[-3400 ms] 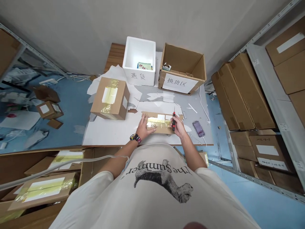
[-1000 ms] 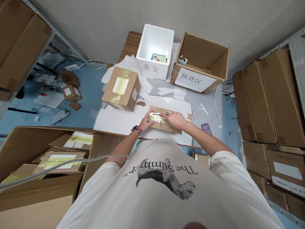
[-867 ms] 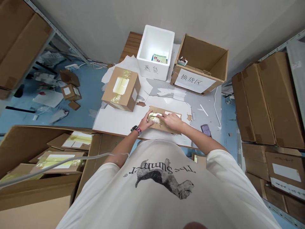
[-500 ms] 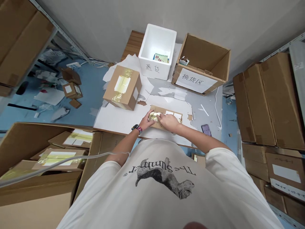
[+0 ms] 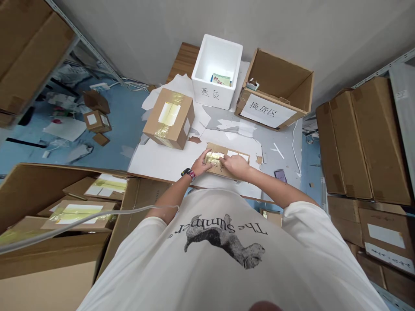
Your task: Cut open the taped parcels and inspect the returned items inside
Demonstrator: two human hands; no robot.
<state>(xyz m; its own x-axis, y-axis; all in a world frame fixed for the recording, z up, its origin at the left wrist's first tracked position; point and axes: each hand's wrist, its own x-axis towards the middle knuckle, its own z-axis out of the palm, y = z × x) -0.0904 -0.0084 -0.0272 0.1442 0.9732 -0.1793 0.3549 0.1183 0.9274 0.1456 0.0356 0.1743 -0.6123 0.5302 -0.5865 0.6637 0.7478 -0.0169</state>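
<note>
A small flat cardboard box (image 5: 220, 170) lies on the table close to my body, with shiny yellowish tape (image 5: 213, 157) over its left part and white labels near its far right edge. My left hand (image 5: 201, 162) grips the box's left end, thumb on the near side and fingers on the far side. Over the middle and right of the box, my right hand (image 5: 236, 166) is closed, its fingertips at the tape. Whatever it may hold is hidden by the fingers.
A taped cardboard box (image 5: 170, 117) stands to the left on the table (image 5: 155, 166). Behind are a white foam box (image 5: 212, 93) and an open carton (image 5: 267, 110). A phone (image 5: 280, 175) lies at the right. A large carton (image 5: 129, 201) with parcels is at my left.
My right hand has moved slightly right along the box, showing more of the tape. My left hand stays at the left end. The whole view has shifted a little.
</note>
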